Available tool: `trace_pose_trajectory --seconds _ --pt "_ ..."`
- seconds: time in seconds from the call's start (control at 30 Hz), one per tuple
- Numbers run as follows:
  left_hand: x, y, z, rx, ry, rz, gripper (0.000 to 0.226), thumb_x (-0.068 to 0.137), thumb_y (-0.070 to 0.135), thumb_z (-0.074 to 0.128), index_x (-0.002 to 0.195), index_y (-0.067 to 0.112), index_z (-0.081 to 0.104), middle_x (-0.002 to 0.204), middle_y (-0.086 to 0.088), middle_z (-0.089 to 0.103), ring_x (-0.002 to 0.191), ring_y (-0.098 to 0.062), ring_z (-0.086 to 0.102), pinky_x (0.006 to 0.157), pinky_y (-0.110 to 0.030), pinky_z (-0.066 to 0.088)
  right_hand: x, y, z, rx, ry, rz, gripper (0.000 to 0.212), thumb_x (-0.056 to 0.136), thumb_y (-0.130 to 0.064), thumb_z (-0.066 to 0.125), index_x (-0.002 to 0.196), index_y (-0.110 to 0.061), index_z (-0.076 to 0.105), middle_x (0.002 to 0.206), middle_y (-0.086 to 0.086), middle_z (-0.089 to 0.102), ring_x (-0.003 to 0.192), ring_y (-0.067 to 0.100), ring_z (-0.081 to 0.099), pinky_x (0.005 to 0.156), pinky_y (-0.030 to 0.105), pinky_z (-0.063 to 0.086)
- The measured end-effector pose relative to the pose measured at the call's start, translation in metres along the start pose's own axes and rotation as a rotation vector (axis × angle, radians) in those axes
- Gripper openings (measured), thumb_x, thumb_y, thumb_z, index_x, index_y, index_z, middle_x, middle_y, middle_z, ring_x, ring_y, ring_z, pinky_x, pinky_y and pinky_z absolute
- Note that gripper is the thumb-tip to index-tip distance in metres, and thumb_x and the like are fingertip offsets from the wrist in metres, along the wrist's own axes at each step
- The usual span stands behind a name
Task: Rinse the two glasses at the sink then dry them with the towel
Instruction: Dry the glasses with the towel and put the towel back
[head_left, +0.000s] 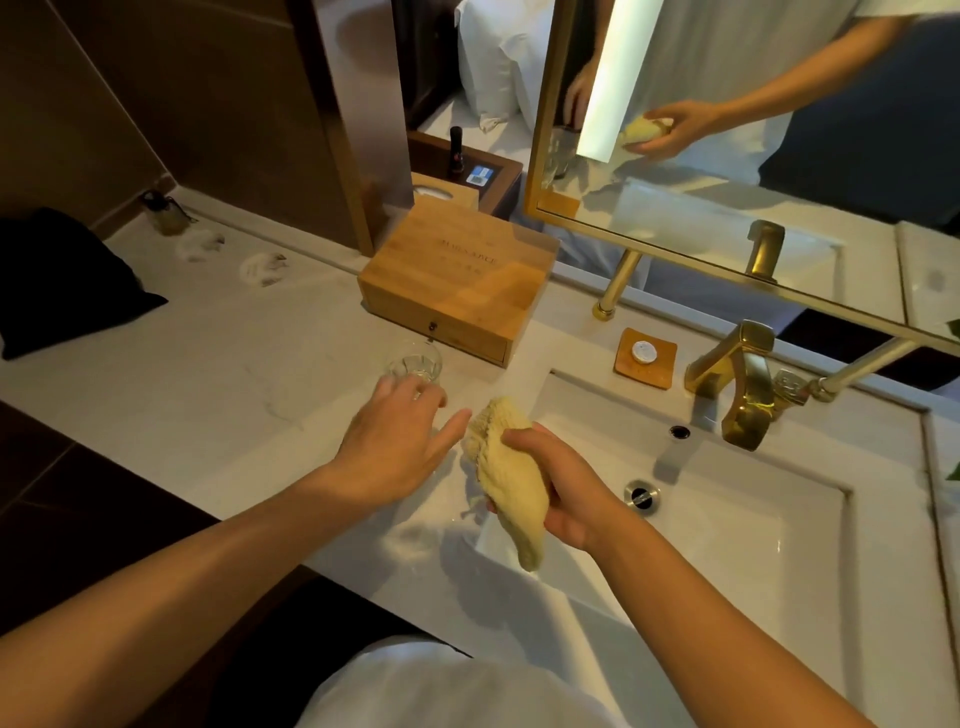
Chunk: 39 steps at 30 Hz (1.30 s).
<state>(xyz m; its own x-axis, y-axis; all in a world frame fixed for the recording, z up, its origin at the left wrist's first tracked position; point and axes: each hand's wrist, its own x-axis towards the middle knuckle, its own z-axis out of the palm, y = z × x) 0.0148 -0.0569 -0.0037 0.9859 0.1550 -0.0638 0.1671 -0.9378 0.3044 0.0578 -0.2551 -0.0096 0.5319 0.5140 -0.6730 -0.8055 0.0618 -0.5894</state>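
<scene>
A clear ribbed glass (414, 364) stands upright on the white counter, left of the sink (737, 561). My left hand (400, 447) hovers just in front of it, fingers spread, with the fingertips at its near side and no grip on it. My right hand (563, 488) is closed around a bunched yellow towel (509, 488) over the sink's left rim. A faint clear shape that looks like a second glass (410, 538) stands on the counter near the sink's front left corner, below my left wrist.
A gold faucet (743, 400) and a drain (642, 493) are at the sink's far side. A wooden drawer box (462, 291) stands behind the glass, with a soap dish (645, 358) to its right. A black bag (62, 280) lies far left. A gold-framed mirror (727, 260) hangs above.
</scene>
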Motion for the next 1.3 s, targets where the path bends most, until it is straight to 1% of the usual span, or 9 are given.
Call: trace_pose_trajectory --seconds 0.13,0.27,0.47,0.63,0.83,0.9,1.0,1.17,1.3 --pt "0.003 0.045 -0.010 -0.907 -0.320 -0.311 0.035 0.091 0.050 0.065 0.113 0.023 0.060 0.103 0.004 0.067 0.090 -0.011 0.069 0.068 -0.033 0.060 0.001 -0.012 -0.001 0.153 -0.103 -0.093 0.051 0.095 -0.013 0.036 0.143 -0.001 0.049 0.138 0.028 0.056 0.130 0.048 0.050 0.112 0.062 0.037" --pt "0.016 0.057 -0.015 -1.220 -0.434 -0.456 0.029 0.088 0.020 0.075 0.112 0.014 0.061 0.095 -0.005 0.074 0.071 -0.010 0.073 0.056 -0.025 0.056 -0.005 -0.023 -0.009 0.027 -0.080 -0.243 0.055 0.089 0.011 0.039 0.137 -0.009 0.056 0.137 0.025 0.058 0.128 0.044 0.054 0.108 0.056 0.045" --pt "0.030 0.049 -0.043 -1.104 -0.510 -0.229 0.031 0.086 0.009 0.076 0.113 0.021 0.070 0.096 0.001 0.077 0.084 -0.015 0.072 0.072 -0.032 0.057 -0.021 -0.050 -0.033 -0.313 0.059 -0.267 0.092 0.074 0.007 0.080 0.142 -0.045 0.048 0.105 0.010 0.071 0.097 0.030 0.072 0.080 0.048 0.060" --pt "0.037 0.054 -0.083 -0.750 -0.530 0.197 0.039 0.073 0.014 0.087 0.100 0.038 0.073 0.094 0.021 0.070 0.093 -0.002 0.065 0.075 -0.020 0.055 -0.038 -0.080 -0.033 -1.159 -0.023 -0.284 0.084 0.070 -0.038 0.090 0.140 -0.054 0.046 0.134 -0.008 0.051 0.117 0.012 0.050 0.103 0.044 0.049" --pt "0.047 0.070 -0.108 -0.629 -0.494 0.434 0.036 0.073 0.012 0.087 0.093 0.033 0.066 0.096 0.009 0.066 0.092 -0.009 0.061 0.078 -0.026 0.050 -0.052 -0.098 -0.012 -1.115 0.041 -0.643 0.117 0.065 -0.031 0.094 0.153 -0.052 0.020 0.152 -0.014 0.025 0.138 0.005 0.028 0.105 0.014 0.032" --pt "0.048 0.068 -0.114 -0.630 -0.489 0.463 0.036 0.072 0.011 0.087 0.088 0.031 0.061 0.093 0.010 0.064 0.087 -0.008 0.060 0.073 -0.025 0.050 -0.059 -0.101 -0.007 -1.178 0.070 -0.747 0.088 0.068 -0.030 0.092 0.143 -0.040 0.046 0.156 -0.010 0.027 0.143 0.009 0.025 0.112 0.024 0.033" --pt "0.049 0.062 -0.116 -0.588 -0.444 0.456 0.039 0.071 0.014 0.088 0.085 0.027 0.054 0.085 0.010 0.062 0.078 -0.007 0.058 0.067 -0.028 0.048 -0.067 -0.106 -0.002 -1.242 0.144 -0.861 0.035 0.069 -0.030 0.090 0.095 -0.016 0.072 0.137 -0.002 0.054 0.138 0.015 0.040 0.113 0.043 0.036" --pt "0.053 0.046 -0.119 -0.598 -0.322 0.312 0.056 0.065 0.035 0.092 0.109 0.041 0.058 0.107 0.016 0.061 0.094 -0.007 0.059 0.073 -0.029 0.051 -0.069 -0.115 0.007 -1.214 0.134 -0.861 0.038 0.075 -0.030 0.086 0.083 -0.005 0.060 0.082 0.006 0.065 0.075 0.016 0.059 0.069 0.039 0.051" --pt "0.057 0.035 -0.121 -0.462 -0.209 0.295 0.028 0.060 0.056 0.081 0.080 0.039 0.070 0.084 0.016 0.066 0.080 -0.003 0.060 0.063 -0.025 0.043 -0.066 -0.129 0.015 -1.263 0.090 -0.843 0.027 0.080 -0.027 0.082 0.094 -0.012 0.064 0.086 0.000 0.063 0.073 0.013 0.057 0.066 0.030 0.052"
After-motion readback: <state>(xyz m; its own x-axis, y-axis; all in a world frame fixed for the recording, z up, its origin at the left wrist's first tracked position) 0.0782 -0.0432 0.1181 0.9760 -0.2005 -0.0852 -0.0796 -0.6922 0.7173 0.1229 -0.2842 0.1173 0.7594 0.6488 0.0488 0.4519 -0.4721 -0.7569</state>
